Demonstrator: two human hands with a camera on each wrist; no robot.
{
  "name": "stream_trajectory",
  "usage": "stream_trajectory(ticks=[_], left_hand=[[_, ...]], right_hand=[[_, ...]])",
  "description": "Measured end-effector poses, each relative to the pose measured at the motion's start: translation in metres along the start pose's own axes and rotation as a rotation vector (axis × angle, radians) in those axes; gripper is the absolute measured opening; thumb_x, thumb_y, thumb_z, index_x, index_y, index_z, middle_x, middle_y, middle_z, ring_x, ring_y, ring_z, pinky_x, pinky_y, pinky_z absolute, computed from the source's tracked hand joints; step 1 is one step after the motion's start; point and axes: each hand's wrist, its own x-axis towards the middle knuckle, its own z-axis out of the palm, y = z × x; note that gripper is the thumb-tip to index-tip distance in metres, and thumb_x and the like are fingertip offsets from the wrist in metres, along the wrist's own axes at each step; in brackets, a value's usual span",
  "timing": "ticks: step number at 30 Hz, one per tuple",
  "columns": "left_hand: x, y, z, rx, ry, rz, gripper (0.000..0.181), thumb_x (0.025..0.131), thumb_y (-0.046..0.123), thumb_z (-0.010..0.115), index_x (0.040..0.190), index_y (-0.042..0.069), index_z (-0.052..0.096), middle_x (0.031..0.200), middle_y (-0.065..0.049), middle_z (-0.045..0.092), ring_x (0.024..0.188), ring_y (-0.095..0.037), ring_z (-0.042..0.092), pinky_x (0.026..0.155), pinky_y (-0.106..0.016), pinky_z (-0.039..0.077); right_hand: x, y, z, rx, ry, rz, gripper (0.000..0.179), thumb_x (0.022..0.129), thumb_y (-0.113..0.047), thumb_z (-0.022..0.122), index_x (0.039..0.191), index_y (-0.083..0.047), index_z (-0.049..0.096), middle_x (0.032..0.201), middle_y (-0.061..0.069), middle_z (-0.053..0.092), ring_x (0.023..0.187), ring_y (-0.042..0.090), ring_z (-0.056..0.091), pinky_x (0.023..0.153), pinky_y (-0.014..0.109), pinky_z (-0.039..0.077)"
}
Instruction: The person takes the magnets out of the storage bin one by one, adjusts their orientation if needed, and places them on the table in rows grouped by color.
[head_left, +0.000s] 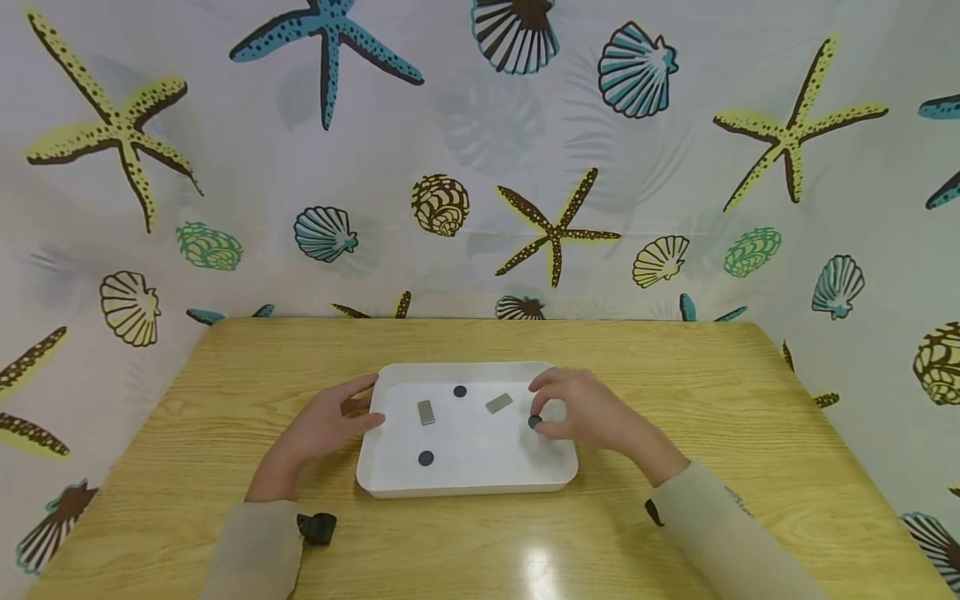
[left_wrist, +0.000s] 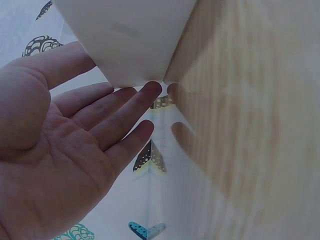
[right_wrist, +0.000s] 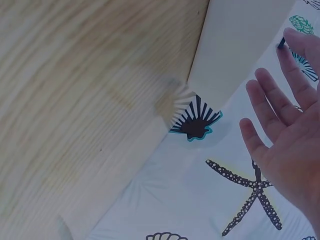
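Observation:
A shallow white tray sits on the wooden table. My left hand holds its left end, thumb over the rim and fingers along the outer wall; in the left wrist view the little finger stands apart from the tray. Over the tray's right side, my right hand pinches a small black disc between thumb and index finger, and the disc shows edge-on in the right wrist view. Inside the tray lie two other black discs and two grey rectangular pieces.
The wooden table extends around the tray on all sides. Behind it and at both sides hangs a white cloth printed with shells and starfish. A dark wrist camera is by the left sleeve.

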Motion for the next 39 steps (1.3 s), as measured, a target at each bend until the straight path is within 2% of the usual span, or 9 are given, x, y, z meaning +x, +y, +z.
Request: stream_trajectory(ticks=[3,10,22,29,39], left_hand=[[0.0,0.0,0.0,0.001,0.0,-0.003,0.073,0.101,0.024,0.068,0.162,0.007,0.032,0.161,-0.025,0.042,0.143,-0.045,0.049,0.111,-0.053,0.051],[-0.001,0.001,0.0,-0.004,-0.003,-0.006,0.073,0.101,0.024,0.068,0.162,0.007,0.032,0.161,-0.025,0.041,0.144,-0.046,0.048,0.112,-0.054,0.05],[0.001,-0.003,0.0,-0.024,-0.01,0.002,0.074,0.101,0.024,0.068,0.162,0.007,0.031,0.162,-0.025,0.041,0.144,-0.045,0.048,0.111,-0.053,0.051],[0.001,-0.005,0.0,-0.022,-0.011,0.006,0.074,0.101,0.024,0.067,0.163,0.008,0.03,0.162,-0.025,0.04,0.144,-0.045,0.048,0.111,-0.053,0.051],[-0.002,-0.001,-0.002,-0.009,-0.008,0.04,0.07,0.102,0.019,0.065,0.161,0.002,0.031,0.159,-0.028,0.043,0.143,-0.046,0.049,0.11,-0.052,0.052]], right_hand=[[-0.001,0.003,-0.002,-0.023,0.014,0.0,0.006,0.091,-0.025,0.079,0.093,-0.02,0.077,0.134,0.007,0.067,0.13,0.035,0.059,0.115,0.06,0.043],[-0.004,0.009,-0.009,0.015,0.037,0.028,0.007,0.09,-0.023,0.08,0.094,-0.018,0.078,0.134,0.009,0.067,0.131,0.035,0.059,0.116,0.064,0.038],[-0.008,0.03,-0.019,0.03,0.088,0.076,0.007,0.09,-0.02,0.079,0.097,-0.017,0.077,0.133,0.01,0.068,0.128,0.036,0.062,0.112,0.059,0.046],[-0.011,0.042,-0.024,0.097,0.083,0.165,0.011,0.091,-0.022,0.078,0.1,-0.016,0.077,0.137,0.012,0.065,0.131,0.038,0.059,0.111,0.057,0.049],[-0.014,0.062,-0.023,0.076,0.093,0.225,0.01,0.093,-0.021,0.077,0.101,-0.014,0.077,0.137,0.014,0.065,0.13,0.041,0.059,0.109,0.057,0.05]])
